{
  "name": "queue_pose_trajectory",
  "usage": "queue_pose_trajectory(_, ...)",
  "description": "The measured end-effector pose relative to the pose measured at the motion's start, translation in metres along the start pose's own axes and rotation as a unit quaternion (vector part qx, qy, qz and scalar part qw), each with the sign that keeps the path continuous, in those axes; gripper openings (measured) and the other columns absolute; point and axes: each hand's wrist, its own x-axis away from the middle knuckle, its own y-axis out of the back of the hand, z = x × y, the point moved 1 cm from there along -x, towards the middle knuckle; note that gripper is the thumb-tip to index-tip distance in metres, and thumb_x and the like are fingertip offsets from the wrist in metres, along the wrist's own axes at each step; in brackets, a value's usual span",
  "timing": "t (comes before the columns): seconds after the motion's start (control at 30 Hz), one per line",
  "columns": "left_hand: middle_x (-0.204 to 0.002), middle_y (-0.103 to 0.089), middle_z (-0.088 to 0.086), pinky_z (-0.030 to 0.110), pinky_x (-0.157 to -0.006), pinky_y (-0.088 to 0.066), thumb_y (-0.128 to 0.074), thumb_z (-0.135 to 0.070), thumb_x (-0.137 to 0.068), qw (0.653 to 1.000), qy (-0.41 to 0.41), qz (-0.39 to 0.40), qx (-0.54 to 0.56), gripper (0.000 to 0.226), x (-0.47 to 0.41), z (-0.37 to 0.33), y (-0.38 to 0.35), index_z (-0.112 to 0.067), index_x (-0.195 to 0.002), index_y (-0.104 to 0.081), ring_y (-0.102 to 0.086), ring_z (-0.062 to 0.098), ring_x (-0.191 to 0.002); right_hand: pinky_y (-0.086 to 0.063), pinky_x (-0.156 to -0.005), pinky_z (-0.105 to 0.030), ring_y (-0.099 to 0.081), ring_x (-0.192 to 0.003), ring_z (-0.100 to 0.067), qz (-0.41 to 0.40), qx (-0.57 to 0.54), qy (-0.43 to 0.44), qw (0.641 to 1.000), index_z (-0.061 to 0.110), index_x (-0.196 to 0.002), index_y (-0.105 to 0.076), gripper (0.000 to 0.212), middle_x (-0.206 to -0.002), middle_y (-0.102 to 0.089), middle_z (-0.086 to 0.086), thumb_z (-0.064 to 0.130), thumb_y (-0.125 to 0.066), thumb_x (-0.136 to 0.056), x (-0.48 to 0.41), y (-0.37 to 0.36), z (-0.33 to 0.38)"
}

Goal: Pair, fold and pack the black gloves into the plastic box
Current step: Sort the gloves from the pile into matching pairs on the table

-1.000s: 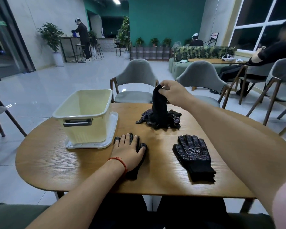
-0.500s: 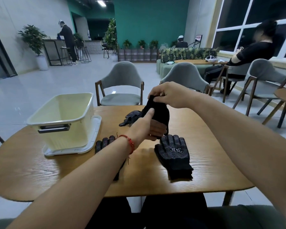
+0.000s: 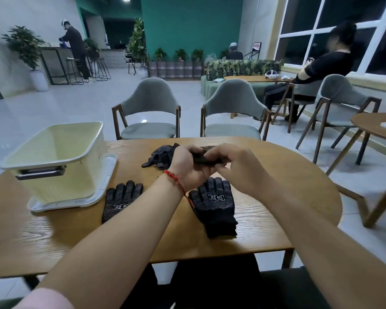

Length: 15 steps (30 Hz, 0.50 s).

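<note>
- The plastic box [image 3: 71,181] stands open at about 9 o'clock from the hands, well apart from them.
- One flat glove [image 3: 120,201] lies at 7 o'clock, its fingers pointing to 12.
- The left hand [image 3: 187,166], nearer the box, curls its fingers round the held glove [image 3: 206,160], which is bunched with its long axis running 9 to 3.
- The right hand [image 3: 239,168] pinches the other end with its fingers bent.
- The laid gloves [image 3: 214,204] rest at 6 o'clock, directly beneath the hands.

Box [image 3: 60,186] top open, L of gloves [image 3: 212,204]
</note>
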Motion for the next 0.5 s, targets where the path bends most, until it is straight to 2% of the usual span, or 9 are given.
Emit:
queue_pose_trajectory(0.03, -0.067, -0.064, 0.018, 0.046, -0.073, -0.062, -0.034, -0.009, -0.097, 1.0, 0.005, -0.004, 0.021, 0.029, -0.001, 0.004, 0.0, -0.001, -0.076, -0.052, -0.068, 0.034, -0.057, -0.061, -0.097, -0.03, -0.074, -0.104, -0.005, -0.024, -0.02, -0.006, 1.0, 0.022, -0.113, -0.081, 0.042, -0.108, -0.079, 0.013, -0.008, -0.075, -0.085, 0.01, -0.006, -0.004)
queue_pose_trajectory(0.07, -0.06, -0.059, 0.014, 0.043, -0.071, -0.063, -0.036, -0.009, -0.097, 0.999, 0.007, -0.012, 0.038, 0.024, -0.003, 0.008, 0.002, -0.007, -0.075, -0.046, -0.064, 0.032, -0.051, -0.062, -0.097, -0.031, -0.075, -0.103, -0.006, -0.045, -0.045, -0.014, 0.998, 0.022, -0.111, -0.081, 0.038, -0.107, -0.08, 0.014, -0.007, -0.077, -0.087, 0.018, -0.011, -0.007)
queue_pose_trajectory(0.1, -0.059, -0.056, 0.012, 0.045, -0.081, -0.063, -0.038, -0.009, -0.096, 0.999, 0.002, -0.014, 0.05, 0.021, -0.005, 0.012, 0.004, -0.009, -0.075, -0.042, -0.062, 0.03, -0.052, -0.062, -0.096, -0.032, -0.076, -0.103, -0.007, -0.062, -0.068, -0.019, 0.996, 0.021, -0.11, -0.082, 0.035, -0.106, -0.08, 0.014, -0.006, -0.078, -0.089, 0.024, -0.016, -0.009)
queue_pose_trajectory(0.17, -0.074, -0.058, 0.015, 0.05, -0.11, -0.048, -0.046, -0.011, -0.088, 0.996, 0.014, 0.014, 0.085, 0.006, -0.013, 0.018, 0.011, -0.008, -0.084, -0.044, -0.063, 0.033, -0.069, -0.063, -0.094, -0.034, -0.076, -0.105, -0.011, -0.088, -0.1, -0.028, 0.991, 0.02, -0.11, -0.082, 0.035, -0.106, -0.079, 0.013, -0.008, -0.075, -0.091, 0.035, -0.023, -0.013)
queue_pose_trajectory(0.23, -0.106, -0.058, 0.022, 0.055, -0.119, -0.036, -0.052, -0.015, -0.081, 0.994, 0.028, 0.047, 0.09, 0.026, -0.019, 0.023, 0.019, -0.005, -0.105, -0.046, -0.06, 0.039, -0.098, -0.063, -0.093, -0.036, -0.075, -0.107, -0.016, -0.102, -0.131, -0.044, 0.985, 0.019, -0.111, -0.081, 0.037, -0.105, -0.078, 0.011, -0.011, -0.071, -0.092, 0.042, -0.026, -0.017)
queue_pose_trajectory(0.3, -0.126, -0.052, 0.024, 0.058, -0.122, -0.03, -0.051, -0.02, -0.084, 0.994, 0.035, 0.073, 0.079, 0.032, -0.022, 0.027, 0.023, -0.002, -0.11, -0.05, -0.051, 0.042, -0.116, -0.061, -0.09, -0.035, -0.075, -0.107, -0.019, -0.107, -0.155, -0.059, 0.98, 0.02, -0.111, -0.08, 0.039, -0.104, -0.078, 0.008, -0.012, -0.068, -0.094, 0.049, -0.027, -0.019)
queue_pose_trajectory(0.4, -0.135, -0.054, 0.023, 0.055, -0.122, -0.031, -0.051, -0.029, -0.09, 0.991, 0.044, 0.094, 0.082, 0.039, -0.029, 0.036, 0.029, -0.002, -0.117, -0.058, -0.052, 0.041, -0.123, -0.058, -0.089, -0.032, -0.074, -0.106, -0.021, -0.104, -0.168, -0.074, 0.977, 0.025, -0.108, -0.079, 0.043, -0.101, -0.078, 0.007, -0.012, -0.066, -0.094, 0.063, -0.028, -0.021)
queue_pose_trajectory(0.5, -0.131, -0.062, 0.024, 0.06, -0.116, -0.039, -0.054, -0.04, -0.093, 0.989, 0.042, 0.102, 0.097, 0.049, -0.036, 0.043, 0.033, -0.002, -0.123, -0.061, -0.059, 0.043, -0.12, -0.054, -0.088, -0.024, -0.073, -0.103, -0.02, -0.091, -0.191, -0.086, 0.974, 0.028, -0.105, -0.079, 0.043, -0.1, -0.078, 0.006, -0.012, -0.066, -0.095, 0.077, -0.031, -0.023)
